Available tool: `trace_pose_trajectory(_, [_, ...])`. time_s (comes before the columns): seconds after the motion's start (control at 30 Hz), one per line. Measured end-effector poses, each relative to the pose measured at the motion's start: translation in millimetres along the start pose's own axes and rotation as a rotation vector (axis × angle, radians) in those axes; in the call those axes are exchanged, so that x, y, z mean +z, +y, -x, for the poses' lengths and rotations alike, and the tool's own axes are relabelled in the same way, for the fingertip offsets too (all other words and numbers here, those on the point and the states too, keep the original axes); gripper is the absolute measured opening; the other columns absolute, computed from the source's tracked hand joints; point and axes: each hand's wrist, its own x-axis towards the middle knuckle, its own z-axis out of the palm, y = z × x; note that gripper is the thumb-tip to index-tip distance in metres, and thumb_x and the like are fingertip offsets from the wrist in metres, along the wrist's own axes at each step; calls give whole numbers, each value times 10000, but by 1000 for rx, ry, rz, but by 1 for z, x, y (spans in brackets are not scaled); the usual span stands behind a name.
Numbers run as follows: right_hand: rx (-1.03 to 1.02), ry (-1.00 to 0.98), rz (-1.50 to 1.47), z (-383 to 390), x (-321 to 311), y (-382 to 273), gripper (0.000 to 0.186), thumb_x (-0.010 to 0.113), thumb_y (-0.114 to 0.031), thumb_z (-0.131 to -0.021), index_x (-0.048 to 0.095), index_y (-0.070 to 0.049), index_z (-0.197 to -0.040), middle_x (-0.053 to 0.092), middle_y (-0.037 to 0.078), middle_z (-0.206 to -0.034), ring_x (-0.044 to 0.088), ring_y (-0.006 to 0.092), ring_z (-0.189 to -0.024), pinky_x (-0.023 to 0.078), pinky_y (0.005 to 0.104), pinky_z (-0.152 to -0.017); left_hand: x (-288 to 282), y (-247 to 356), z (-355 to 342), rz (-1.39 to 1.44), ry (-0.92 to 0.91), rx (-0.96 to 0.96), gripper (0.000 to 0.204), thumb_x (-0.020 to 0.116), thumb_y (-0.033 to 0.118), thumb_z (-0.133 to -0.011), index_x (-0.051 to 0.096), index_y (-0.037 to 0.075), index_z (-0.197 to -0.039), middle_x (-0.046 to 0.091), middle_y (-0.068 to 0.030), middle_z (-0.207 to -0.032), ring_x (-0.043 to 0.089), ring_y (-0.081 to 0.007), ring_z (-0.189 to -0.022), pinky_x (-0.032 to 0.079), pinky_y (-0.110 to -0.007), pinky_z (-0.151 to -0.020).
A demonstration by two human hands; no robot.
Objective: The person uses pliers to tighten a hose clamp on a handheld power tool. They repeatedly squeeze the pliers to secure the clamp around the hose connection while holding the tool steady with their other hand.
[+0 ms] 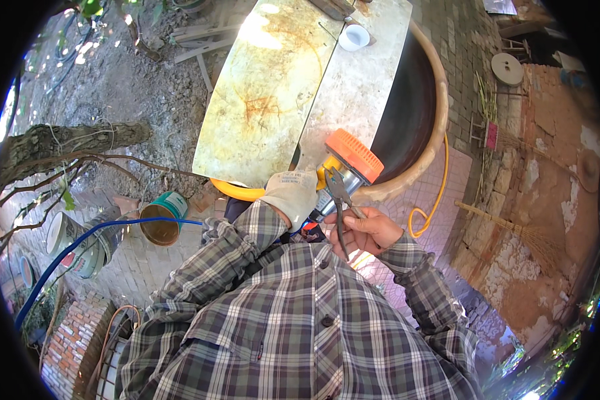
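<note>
My left hand [291,193], in a pale work glove, is closed on a submersible pump [350,160] with a slotted orange end and a silvery body. The pump lies tilted at the near edge of the boards, orange end away from me. My bare right hand [370,230] grips a pair of pliers [339,190] by the handles. Their jaws point away from me, against a yellow fitting [328,165] on the pump's side. Whether the jaws bite on it, I cannot tell. Part of the pump is hidden behind the pliers and my glove.
Two stained boards [260,113] cover much of a large brown-rimmed vat [440,87]. A white cup [354,38] stands on them. To the right lie a yellow hose [440,187] and a straw broom [513,230]. At left are a green bucket [173,205], a blue hose [80,240] and a tree trunk [80,143].
</note>
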Motion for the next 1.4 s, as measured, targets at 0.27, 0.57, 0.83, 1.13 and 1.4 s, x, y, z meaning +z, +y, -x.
trace_pose_trajectory(0.27, [128, 11, -31, 3, 1, -13, 307, 532, -326, -997, 545, -20, -975, 504, 57, -731, 466, 150, -551, 401, 307, -472, 2, 2, -2, -4, 59, 3, 272, 538, 220, -872, 593, 32, -1061, 691, -194, -928, 673, -356, -903, 510, -457, -789])
trace_pose_trajectory(0.57, [48, -104, -220, -10, 21, 5, 284, 526, -343, -997, 479, -92, -873, 396, -8, -697, 341, 71, -508, 299, 235, -423, 10, 5, -4, 35, 175, -23, 289, 560, 278, -886, 598, 40, -1047, 695, -176, -884, 679, -352, -863, 512, -460, -765])
trace_pose_trajectory(0.83, [213, 2, -56, 4, 20, -15, 272, 593, -261, -966, 453, -96, -800, 382, -23, -643, 330, 69, -496, 308, 258, -434, 2, 7, 0, -22, 114, 18, 276, 552, 243, -882, 594, 44, -1068, 692, -171, -875, 679, -343, -850, 516, -452, -750])
trace_pose_trajectory(1.13, [530, 270, 892, 2, 31, -93, 209, 647, -144, -915, 493, -35, -825, 485, 30, -631, 457, 110, -472, 395, 297, -394, -1, 3, 10, -73, 62, 39, 283, 526, 180, -872, 622, 20, -1085, 702, -167, -932, 692, -312, -878, 528, -424, -767])
trace_pose_trajectory(1.4, [597, 288, 1473, -18, 58, -122, 169, 664, -144, -880, 594, 10, -888, 554, 44, -627, 530, 118, -471, 433, 298, -395, 11, -7, 3, -36, 104, 19, 327, 515, 207, -896, 617, -17, -1112, 707, -162, -933, 695, -309, -874, 532, -421, -762])
